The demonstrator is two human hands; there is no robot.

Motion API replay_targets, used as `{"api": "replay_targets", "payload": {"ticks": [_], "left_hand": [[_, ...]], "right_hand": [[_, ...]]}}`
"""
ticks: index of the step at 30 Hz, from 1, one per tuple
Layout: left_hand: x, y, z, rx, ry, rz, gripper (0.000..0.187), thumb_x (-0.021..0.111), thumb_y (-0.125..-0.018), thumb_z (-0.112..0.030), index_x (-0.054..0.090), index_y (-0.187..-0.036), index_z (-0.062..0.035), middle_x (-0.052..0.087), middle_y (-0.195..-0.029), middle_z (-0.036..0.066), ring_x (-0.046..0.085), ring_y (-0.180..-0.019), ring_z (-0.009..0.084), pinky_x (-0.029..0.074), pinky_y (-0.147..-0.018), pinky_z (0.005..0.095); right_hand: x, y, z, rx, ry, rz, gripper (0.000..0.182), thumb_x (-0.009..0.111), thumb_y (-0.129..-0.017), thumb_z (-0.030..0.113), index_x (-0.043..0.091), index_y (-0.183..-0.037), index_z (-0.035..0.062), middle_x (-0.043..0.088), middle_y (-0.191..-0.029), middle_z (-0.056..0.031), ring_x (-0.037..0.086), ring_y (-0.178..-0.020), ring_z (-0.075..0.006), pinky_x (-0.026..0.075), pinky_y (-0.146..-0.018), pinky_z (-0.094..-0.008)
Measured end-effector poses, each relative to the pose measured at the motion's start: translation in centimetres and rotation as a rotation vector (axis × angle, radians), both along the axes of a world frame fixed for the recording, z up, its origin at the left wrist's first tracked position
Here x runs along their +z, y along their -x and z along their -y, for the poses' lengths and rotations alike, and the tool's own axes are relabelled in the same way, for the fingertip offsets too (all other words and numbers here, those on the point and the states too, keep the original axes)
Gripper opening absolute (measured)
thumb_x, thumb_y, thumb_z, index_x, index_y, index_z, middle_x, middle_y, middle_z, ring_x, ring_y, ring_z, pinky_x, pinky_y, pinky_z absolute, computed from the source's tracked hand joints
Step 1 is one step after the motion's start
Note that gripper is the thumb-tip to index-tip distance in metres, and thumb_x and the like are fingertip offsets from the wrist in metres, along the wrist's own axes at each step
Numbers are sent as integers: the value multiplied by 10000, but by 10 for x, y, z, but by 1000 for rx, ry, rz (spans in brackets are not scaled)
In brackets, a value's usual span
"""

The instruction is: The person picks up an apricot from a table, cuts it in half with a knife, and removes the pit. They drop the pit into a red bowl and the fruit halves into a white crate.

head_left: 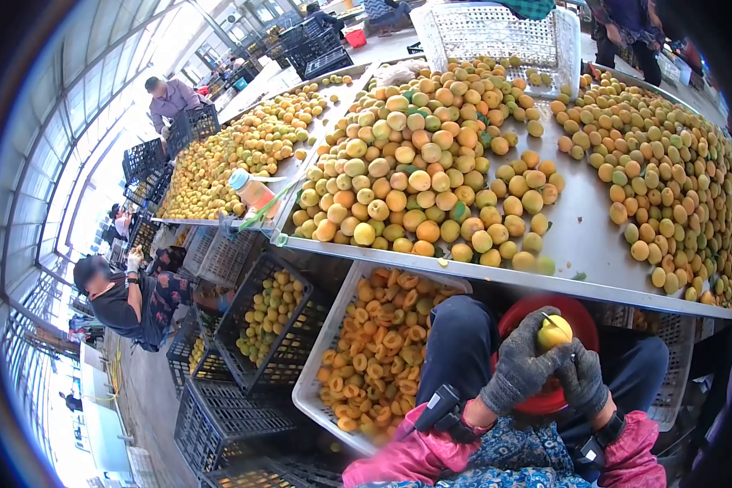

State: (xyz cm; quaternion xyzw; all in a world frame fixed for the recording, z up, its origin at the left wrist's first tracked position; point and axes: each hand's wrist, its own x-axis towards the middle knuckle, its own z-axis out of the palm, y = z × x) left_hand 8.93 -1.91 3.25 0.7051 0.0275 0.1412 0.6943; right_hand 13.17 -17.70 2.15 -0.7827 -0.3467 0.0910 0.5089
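Note:
A yellow apricot (555, 332) is in the grey-gloved fingers of my left hand (522, 362), above a red basin (581, 317) between my knees. My right hand (584, 381), also in a grey glove, is closed close against the apricot's lower side. Whatever its fingers hold is too small and covered to make out. To the left of my legs stands a white crate (307, 390) of halved, opened apricots (382, 342). Most of the basin's inside is hidden by my hands.
A metal table (581, 232) in front carries heaps of whole apricots (415, 154). A white basket (496, 37) is tipped on it; a bottle (252, 191) stands at its left. Black crates (228, 415) stack at left. Co-workers (134, 301) are at the left and back.

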Motion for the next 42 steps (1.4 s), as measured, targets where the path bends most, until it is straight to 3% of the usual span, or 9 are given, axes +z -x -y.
{"api": "replay_targets", "payload": {"ticks": [3,6,10,12,16,18,31,33,42], "left_hand": [[-11,2,12,79,253,-136,459,749,-824,-217,556,-1189,-16,661,-1019,158,667,-930,254,529,-836,352],[-13,0,18,173,32,-113,379,709,-878,-226,549,-1146,-11,671,-902,94,650,-805,138,537,-724,295],[-17,1,13,93,-1,-214,368,709,-877,-242,557,-1123,-15,674,-889,95,657,-798,138,539,-712,294],[-24,1,11,50,-14,-186,361,709,-875,-246,562,-1110,-14,680,-881,92,665,-802,142,542,-704,298],[-29,1,7,7,-34,-224,350,703,-875,-241,570,-1104,-13,686,-892,96,670,-812,147,544,-710,303],[-26,0,5,-48,49,-248,385,716,-863,-258,572,-1130,-21,688,-944,156,697,-874,272,553,-761,364],[-41,4,-1,-136,8,-271,407,721,-860,-248,566,-1157,-16,678,-1005,155,678,-935,258,536,-823,361],[-44,6,-1,-153,46,-285,430,727,-854,-257,558,-1164,-12,679,-999,153,679,-926,257,536,-822,359],[-51,2,-10,-242,88,-322,402,731,-848,-256,563,-1128,-22,662,-987,124,659,-916,226,524,-819,345]], "right_hand": [[-13,1,3,-11,87,21,230,550,-926,179,581,-1085,15,646,-804,-211,632,-703,-422,500,-626,-446],[-14,3,2,-5,108,-39,235,545,-920,177,561,-1094,21,635,-781,-209,617,-667,-428,483,-598,-474],[-22,3,13,-21,223,90,278,534,-923,170,514,-1167,37,637,-776,-207,611,-644,-433,481,-577,-489],[-14,5,14,-56,357,20,455,529,-945,247,414,-1328,29,660,-882,-226,653,-772,-430,530,-649,-444],[-1,3,10,-10,395,-71,564,527,-942,238,307,-1425,45,644,-1011,-260,638,-862,-455,533,-724,-466],[4,2,8,40,320,-177,594,537,-933,207,288,-1449,53,619,-1093,-277,626,-924,-460,530,-770,-464],[-3,-12,16,169,386,-200,612,612,-918,231,333,-1428,39,640,-1012,-256,651,-897,-418,529,-733,-411],[-7,-10,17,146,351,-118,620,627,-890,224,350,-1414,43,633,-821,-260,621,-737,-457,505,-643,-501],[-10,-22,15,221,241,-194,577,598,-933,256,373,-1416,33,652,-906,-253,656,-827,-425,522,-716,-420]]}}
